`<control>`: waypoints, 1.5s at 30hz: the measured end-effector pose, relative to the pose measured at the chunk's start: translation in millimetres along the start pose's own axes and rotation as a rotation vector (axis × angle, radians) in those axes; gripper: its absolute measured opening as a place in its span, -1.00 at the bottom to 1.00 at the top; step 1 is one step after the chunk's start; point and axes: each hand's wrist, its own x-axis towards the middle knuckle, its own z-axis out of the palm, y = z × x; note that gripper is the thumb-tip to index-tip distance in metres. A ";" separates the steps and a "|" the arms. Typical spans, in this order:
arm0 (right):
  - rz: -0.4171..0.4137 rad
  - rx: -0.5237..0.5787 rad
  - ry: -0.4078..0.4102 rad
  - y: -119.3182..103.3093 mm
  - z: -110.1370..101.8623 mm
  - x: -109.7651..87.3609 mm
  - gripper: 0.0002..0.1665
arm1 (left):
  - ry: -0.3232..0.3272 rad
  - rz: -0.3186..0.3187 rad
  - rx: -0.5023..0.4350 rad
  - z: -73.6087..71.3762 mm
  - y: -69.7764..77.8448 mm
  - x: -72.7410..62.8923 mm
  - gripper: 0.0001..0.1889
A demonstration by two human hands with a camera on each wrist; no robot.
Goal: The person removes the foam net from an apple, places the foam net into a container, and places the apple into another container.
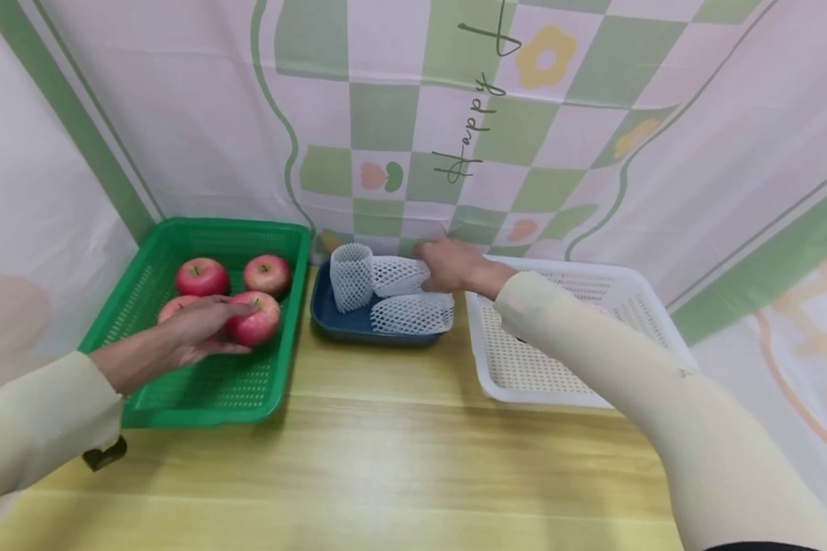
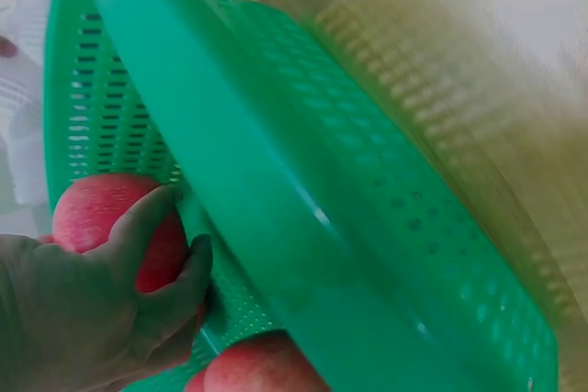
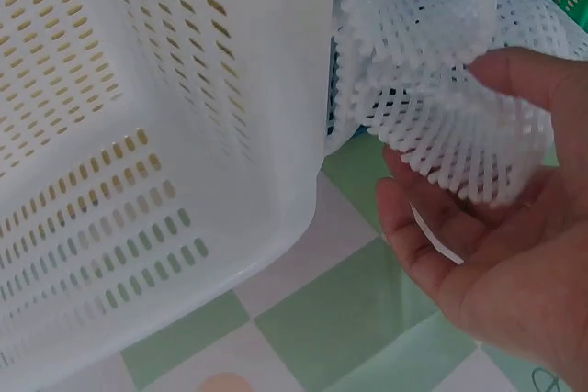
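Observation:
In the green basket (image 1: 210,417) at the left, my left hand (image 1: 203,325) grips a red apple (image 1: 258,321), fingers curled over it. The left wrist view shows this apple (image 2: 101,213) near the basket wall. Other apples (image 1: 202,276) lie around it. My right hand (image 1: 448,264) is at the back of a dark blue tray (image 1: 344,330), holding a white foam fruit net (image 1: 396,275). In the right wrist view the net (image 3: 469,149) lies between thumb and fingers. A second foam net (image 1: 412,314) lies in front, and a third (image 1: 351,279) stands upright at the left.
A white basket (image 1: 485,375) stands right of the tray, partly covered by my right sleeve; a bit of something pinkish shows inside. A patterned cloth (image 1: 455,115) hangs close behind the containers. The wooden table (image 1: 386,459) extends in front.

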 end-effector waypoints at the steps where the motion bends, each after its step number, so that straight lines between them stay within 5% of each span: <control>1: -0.003 -0.001 -0.005 0.6 -0.7 -1.5 -0.26 | 0.002 -0.002 0.005 -1.3 -0.5 1.8 -0.21; 9: -0.059 0.015 -0.040 3.2 -8.4 -14.0 -0.08 | -0.017 -0.016 0.071 -8.7 -1.8 14.4 -0.23; 19: -0.128 0.104 -0.029 22.3 -24.2 -40.8 -0.13 | -0.025 -0.028 0.075 -9.4 -5.6 26.3 -0.27; 33: 0.167 0.061 0.043 99.0 -23.3 -103.3 -0.11 | 0.013 -0.033 0.051 -6.4 -6.4 28.8 -0.29; 45: 0.373 0.104 -0.066 154.0 3.5 -148.3 -0.03 | 0.027 0.000 0.101 -8.0 -6.5 27.6 -0.22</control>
